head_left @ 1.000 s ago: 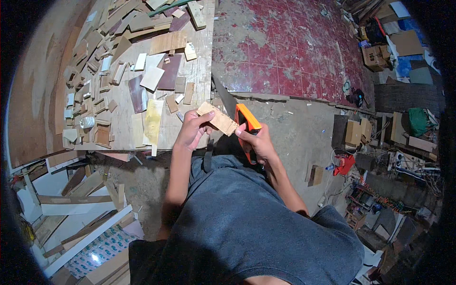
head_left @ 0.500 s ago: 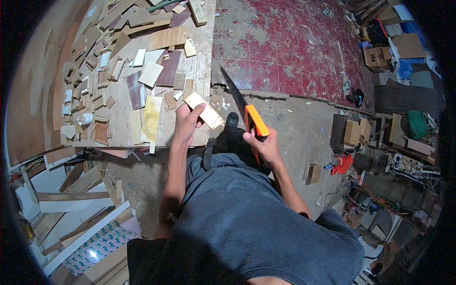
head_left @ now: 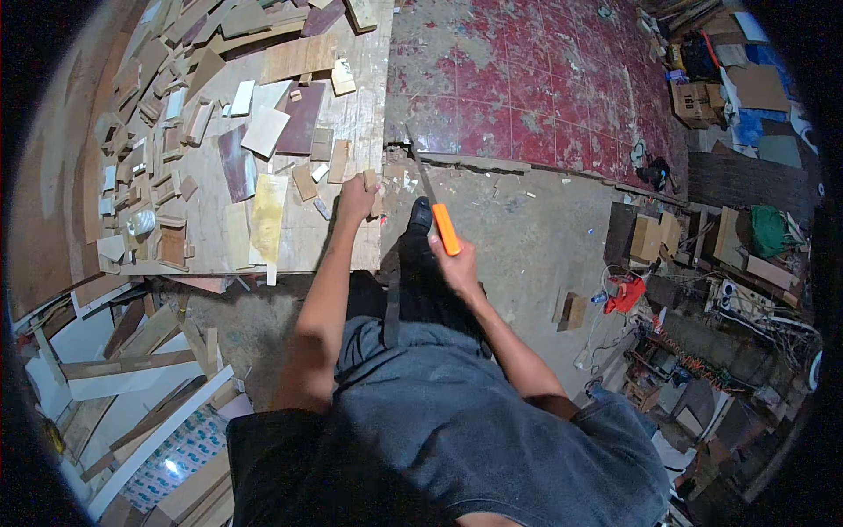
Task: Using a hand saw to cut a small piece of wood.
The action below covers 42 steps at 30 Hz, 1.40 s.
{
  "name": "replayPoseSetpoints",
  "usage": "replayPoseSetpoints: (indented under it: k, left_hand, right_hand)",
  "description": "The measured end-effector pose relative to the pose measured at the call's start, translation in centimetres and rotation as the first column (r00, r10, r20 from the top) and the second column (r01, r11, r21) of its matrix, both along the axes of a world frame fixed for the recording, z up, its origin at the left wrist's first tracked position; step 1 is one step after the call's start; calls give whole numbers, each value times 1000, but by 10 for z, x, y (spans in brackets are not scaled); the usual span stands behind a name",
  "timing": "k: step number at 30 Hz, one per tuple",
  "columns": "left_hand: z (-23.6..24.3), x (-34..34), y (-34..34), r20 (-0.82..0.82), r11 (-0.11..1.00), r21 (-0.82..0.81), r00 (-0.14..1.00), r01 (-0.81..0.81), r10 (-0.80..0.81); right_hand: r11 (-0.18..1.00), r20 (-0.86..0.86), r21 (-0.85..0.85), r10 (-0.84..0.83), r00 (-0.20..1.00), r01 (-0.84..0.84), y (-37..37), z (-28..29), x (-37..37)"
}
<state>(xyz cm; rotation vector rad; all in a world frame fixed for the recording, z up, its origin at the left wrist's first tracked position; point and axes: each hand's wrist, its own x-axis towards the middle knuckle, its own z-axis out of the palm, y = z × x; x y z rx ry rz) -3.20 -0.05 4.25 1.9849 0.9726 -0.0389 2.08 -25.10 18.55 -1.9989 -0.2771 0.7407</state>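
At the right edge of the wooden tabletop (head_left: 338,250), my left hand (head_left: 354,202) is closed on a small pale wood block (head_left: 372,186), its fingers hiding part of the block. My right hand (head_left: 458,266) grips the orange handle of a handsaw (head_left: 446,230). The saw's thin dark blade points away from me, over the floor just right of the tabletop edge, apart from the block. Near my left hand lie a narrow wood offcut (head_left: 339,162) and a yellowish board (head_left: 269,220).
Several wood scraps cover the tabletop, among them a dark reddish board (head_left: 301,119). Broken red tiles (head_left: 518,79) lie ahead on the right. Boards (head_left: 132,364) are piled at lower left. A cardboard box (head_left: 696,104), a red cloth (head_left: 625,295) and cables stand along the right.
My left hand has brought the wood block forward and down to the tabletop edge. The saw in my right hand has shifted slightly left and turned, its blade now seen edge-on.
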Motion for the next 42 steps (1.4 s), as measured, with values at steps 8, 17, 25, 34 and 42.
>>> replayPoseSetpoints:
  k: [8,17,25,34,42]
  left_hand:
    - [-8,13,-1,16,999,42,999,-32,32]
    - [-15,18,-2,4,996,-18,996,-90,90]
    - [-20,21,2,-22,994,54,996,91,-90]
    - [-17,32,8,-40,986,32,986,162,-161]
    - [-39,17,13,-45,993,-61,993,104,-107]
  right_hand:
    - [974,-200,172,-110,973,146,29,-27,-58]
    - [971,9,208,-126,992,121,40,-44,-98]
    - [976,-72,144,-154,985,163,55,-64,-105]
    - [973,-169,136,-165,972,189,73,-99,-63]
    - [980,-179,13,-191,965,196,75,-103,-44]
